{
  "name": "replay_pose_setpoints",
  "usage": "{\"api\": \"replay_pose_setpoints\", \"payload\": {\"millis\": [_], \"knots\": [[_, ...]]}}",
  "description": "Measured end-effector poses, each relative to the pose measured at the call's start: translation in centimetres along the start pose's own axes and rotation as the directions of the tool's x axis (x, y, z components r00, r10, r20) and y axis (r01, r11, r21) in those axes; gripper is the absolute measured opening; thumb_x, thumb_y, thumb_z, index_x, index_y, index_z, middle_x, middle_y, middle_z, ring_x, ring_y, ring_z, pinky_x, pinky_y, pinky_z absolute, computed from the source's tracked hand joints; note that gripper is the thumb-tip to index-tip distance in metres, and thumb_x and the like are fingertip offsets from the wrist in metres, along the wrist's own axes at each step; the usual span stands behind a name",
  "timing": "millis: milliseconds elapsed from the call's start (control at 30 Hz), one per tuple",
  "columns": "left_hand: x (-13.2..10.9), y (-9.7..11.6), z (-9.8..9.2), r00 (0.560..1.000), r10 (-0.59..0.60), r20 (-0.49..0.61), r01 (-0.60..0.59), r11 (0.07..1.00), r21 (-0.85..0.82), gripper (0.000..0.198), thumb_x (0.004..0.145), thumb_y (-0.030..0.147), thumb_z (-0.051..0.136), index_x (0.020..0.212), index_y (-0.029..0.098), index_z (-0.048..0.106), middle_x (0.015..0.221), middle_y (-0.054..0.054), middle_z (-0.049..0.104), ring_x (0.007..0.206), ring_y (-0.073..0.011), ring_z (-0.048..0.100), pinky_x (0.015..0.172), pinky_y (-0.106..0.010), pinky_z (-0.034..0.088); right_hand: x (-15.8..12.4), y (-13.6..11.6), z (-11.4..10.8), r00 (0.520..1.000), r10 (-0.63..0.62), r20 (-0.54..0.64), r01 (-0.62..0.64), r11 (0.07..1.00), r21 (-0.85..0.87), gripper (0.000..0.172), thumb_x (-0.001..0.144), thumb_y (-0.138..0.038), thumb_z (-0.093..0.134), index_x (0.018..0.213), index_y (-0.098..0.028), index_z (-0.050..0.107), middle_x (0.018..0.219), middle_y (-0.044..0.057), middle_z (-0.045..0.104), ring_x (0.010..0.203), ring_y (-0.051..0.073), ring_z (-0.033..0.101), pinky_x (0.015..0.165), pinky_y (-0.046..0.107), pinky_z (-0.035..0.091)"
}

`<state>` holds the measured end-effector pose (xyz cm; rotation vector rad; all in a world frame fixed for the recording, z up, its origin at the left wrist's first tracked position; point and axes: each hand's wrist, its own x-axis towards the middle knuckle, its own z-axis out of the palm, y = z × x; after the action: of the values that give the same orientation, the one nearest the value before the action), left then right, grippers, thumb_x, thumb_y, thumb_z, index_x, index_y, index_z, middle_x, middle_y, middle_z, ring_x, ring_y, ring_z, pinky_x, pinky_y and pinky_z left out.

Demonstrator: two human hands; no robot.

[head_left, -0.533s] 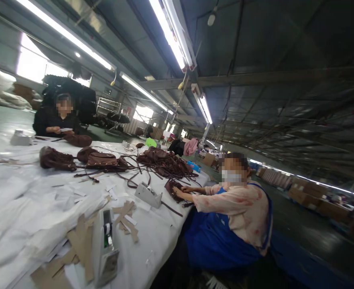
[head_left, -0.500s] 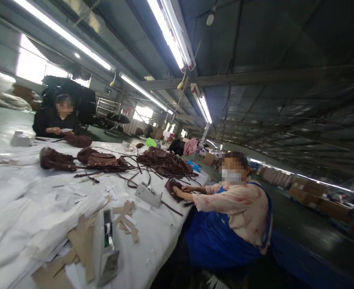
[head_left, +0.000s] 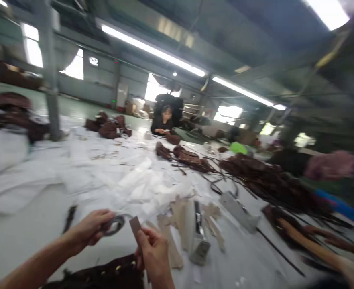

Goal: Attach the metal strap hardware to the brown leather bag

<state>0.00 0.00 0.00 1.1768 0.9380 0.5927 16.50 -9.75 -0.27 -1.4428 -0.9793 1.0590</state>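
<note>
The brown strip (head_left: 135, 226) sits pinched in the right grip (head_left: 155, 247); the left grip (head_left: 96, 228), just beside it, is closed on a grey ring (head_left: 118, 224). Neither showed half a second ago, so the handwork is only now readable. Dark studded material (head_left: 104, 276) lies below both; rightward on the bench (head_left: 14, 233), a tape dispenser (head_left: 198, 239).

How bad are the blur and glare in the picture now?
Head view: the right side smears most, blurring the co-worker's forearm and brown bags; head view: left hand and right hand soft but readable; head view: fluorescent tube and window blown white.
</note>
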Motion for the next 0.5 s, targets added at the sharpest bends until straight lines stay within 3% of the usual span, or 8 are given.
{"api": "replay_pose_setpoints", "payload": {"millis": [33, 100, 300, 400, 500], "knots": [[-1.0, -0.3, -1.3, 0.999, -0.007, -0.051, 0.006, 1.0, -0.016, 0.034, 0.088, 0.048, 0.055, 0.08, 0.015, 0.054, 0.063, 0.005, 0.052, 0.037, -0.0034, 0.037, 0.032, -0.015, 0.028, 0.1, 1.0, 0.7, 0.999, -0.014, 0.037, 0.016, 0.998, -0.068, 0.051, 0.075, -0.062, 0.06, 0.085, -0.013, 0.07, 0.041, -0.005, 0.051, 0.028, 0.007, 0.037, 0.03, 0.019, 0.022], [-2.0, -0.5, -2.3, 0.994, 0.004, -0.105, -0.008, 0.999, -0.039, 0.042, 0.079, 0.057, 0.06, 0.075, 0.017, 0.048, 0.057, 0.007, 0.048, 0.034, -0.0024, 0.032, 0.029, -0.014, 0.018, 0.2, 2.7, 2.0, 0.996, -0.089, 0.03, 0.093, 0.978, -0.184, 0.048, 0.076, -0.06, 0.059, 0.074, -0.014, 0.072, 0.041, -0.003, 0.05, 0.033, 0.009, 0.041, 0.032, 0.021, 0.024], [-1.8, -1.3, 0.0, 0.988, 0.078, -0.135, -0.081, 0.997, -0.019, 0.045, 0.069, 0.061, 0.064, 0.075, 0.02, 0.045, 0.054, 0.007, 0.052, 0.031, -0.0056, 0.041, 0.026, -0.014, 0.024, -0.1, 4.4, 5.8, 0.965, -0.255, -0.062, 0.222, 0.92, -0.323, 0.037, 0.085, -0.045, 0.055, 0.066, -0.017, 0.071, 0.054, 0.003, 0.063, 0.05, 0.014, 0.054, 0.045, 0.022, 0.033], [-1.7, -2.2, 0.2, 0.981, 0.119, -0.156, -0.118, 0.993, 0.014, 0.045, 0.069, 0.061, 0.063, 0.074, 0.02, 0.044, 0.047, 0.009, 0.048, 0.027, -0.0071, 0.042, 0.024, -0.015, 0.026, -0.1, 5.0, 7.9, 0.972, -0.215, -0.092, 0.198, 0.965, -0.17, 0.036, 0.085, -0.043, 0.054, 0.064, -0.016, 0.067, 0.049, 0.0, 0.059, 0.045, 0.012, 0.05, 0.044, 0.022, 0.033], [-1.6, -3.1, -0.1, 0.966, 0.165, -0.199, -0.157, 0.986, 0.057, 0.044, 0.07, 0.061, 0.061, 0.075, 0.02, 0.045, 0.046, 0.009, 0.049, 0.027, -0.009, 0.045, 0.024, -0.016, 0.03, 0.5, 6.0, 9.8, 0.993, -0.023, -0.112, 0.044, 0.982, 0.183, 0.04, 0.077, -0.052, 0.06, 0.063, -0.015, 0.063, 0.043, -0.003, 0.052, 0.036, 0.009, 0.04, 0.037, 0.021, 0.027]]}}
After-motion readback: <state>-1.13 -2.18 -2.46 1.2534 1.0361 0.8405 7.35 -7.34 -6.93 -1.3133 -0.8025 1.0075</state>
